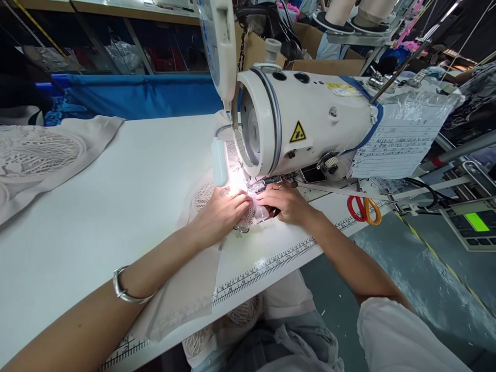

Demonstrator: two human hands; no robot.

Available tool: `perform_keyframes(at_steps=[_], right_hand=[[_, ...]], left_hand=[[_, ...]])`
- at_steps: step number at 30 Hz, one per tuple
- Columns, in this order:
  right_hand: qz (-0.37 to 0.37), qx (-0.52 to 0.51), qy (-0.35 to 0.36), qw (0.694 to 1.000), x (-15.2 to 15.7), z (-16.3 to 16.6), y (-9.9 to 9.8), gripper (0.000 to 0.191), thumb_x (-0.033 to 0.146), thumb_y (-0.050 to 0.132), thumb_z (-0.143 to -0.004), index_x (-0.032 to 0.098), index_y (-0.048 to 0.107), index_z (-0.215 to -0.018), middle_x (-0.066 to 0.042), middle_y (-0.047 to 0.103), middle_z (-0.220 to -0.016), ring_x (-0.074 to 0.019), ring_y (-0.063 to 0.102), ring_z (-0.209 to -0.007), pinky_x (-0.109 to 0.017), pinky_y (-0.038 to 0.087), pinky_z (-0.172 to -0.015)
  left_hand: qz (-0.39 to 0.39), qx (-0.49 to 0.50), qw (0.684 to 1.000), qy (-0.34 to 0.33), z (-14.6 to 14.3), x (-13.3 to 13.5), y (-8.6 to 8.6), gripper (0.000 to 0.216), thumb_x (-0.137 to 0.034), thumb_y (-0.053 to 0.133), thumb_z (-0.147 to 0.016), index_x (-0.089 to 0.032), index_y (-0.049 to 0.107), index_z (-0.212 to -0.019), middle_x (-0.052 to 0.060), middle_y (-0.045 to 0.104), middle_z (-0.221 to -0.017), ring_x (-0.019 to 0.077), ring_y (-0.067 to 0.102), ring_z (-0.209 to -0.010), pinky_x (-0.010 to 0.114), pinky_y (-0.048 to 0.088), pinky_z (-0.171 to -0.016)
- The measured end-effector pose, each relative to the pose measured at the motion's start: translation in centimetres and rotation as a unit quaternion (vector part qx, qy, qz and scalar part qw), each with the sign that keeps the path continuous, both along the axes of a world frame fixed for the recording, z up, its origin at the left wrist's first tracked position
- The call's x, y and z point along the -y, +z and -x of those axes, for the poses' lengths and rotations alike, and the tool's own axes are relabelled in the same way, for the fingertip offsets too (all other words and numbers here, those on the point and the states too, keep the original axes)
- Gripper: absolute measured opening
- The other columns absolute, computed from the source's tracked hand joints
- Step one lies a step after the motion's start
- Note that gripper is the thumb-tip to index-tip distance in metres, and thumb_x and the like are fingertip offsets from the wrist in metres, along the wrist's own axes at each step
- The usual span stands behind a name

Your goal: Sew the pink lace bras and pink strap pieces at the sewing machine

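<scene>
A white sewing machine (306, 124) stands on the white table (116, 206), its lamp lighting the needle area. Pale lace fabric (194, 294) lies under the needle and trails off the table's front edge toward my lap. My left hand (222, 212) rests on the fabric just left of the needle, fingers curled and pressed on the cloth. My right hand (284, 201) sits right of the needle, fingers pinching the fabric edge near the presser foot. A silver bracelet (126, 292) circles my left wrist.
Red and orange handled scissors (364, 209) lie on the table to the right. More lace pieces (39, 155) are stacked at the far left. A printed ruler (271, 263) runs along the table front. A control panel with a green screen (475, 222) stands at right.
</scene>
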State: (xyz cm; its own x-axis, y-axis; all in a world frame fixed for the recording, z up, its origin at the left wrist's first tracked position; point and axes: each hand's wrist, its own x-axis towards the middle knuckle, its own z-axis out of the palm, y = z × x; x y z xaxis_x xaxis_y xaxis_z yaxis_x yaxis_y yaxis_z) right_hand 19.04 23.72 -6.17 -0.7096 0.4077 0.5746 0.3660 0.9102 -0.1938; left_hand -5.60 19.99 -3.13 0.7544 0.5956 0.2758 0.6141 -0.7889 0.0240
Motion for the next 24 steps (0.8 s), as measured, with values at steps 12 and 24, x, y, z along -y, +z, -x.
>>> perform_keyframes(at_steps=[12,24], right_hand=[[0.024,0.011,-0.011,1.000,0.02,-0.06,-0.43,0.030,0.001,0.050,-0.086,0.022,0.068,-0.100,-0.002,0.075,-0.105,-0.0196,0.062,-0.101,-0.034,0.049,-0.080],[-0.001,-0.018,-0.001,1.000,0.15,0.07,0.27,0.033,-0.003,0.048,-0.080,0.019,0.067,-0.094,-0.002,0.076,-0.098,-0.0192,0.063,-0.098,-0.032,0.048,-0.076]], left_hand=[[-0.041,-0.024,0.999,0.014,-0.81,0.47,-0.19,0.028,-0.017,0.038,-0.103,-0.012,0.065,-0.107,0.013,0.069,-0.116,0.0268,0.059,-0.112,0.043,0.041,-0.092],[0.005,-0.034,0.999,-0.022,-0.59,0.47,-0.68,0.041,-0.010,0.048,-0.090,-0.014,0.059,-0.129,0.012,0.067,-0.125,0.0271,0.060,-0.109,0.045,0.044,-0.094]])
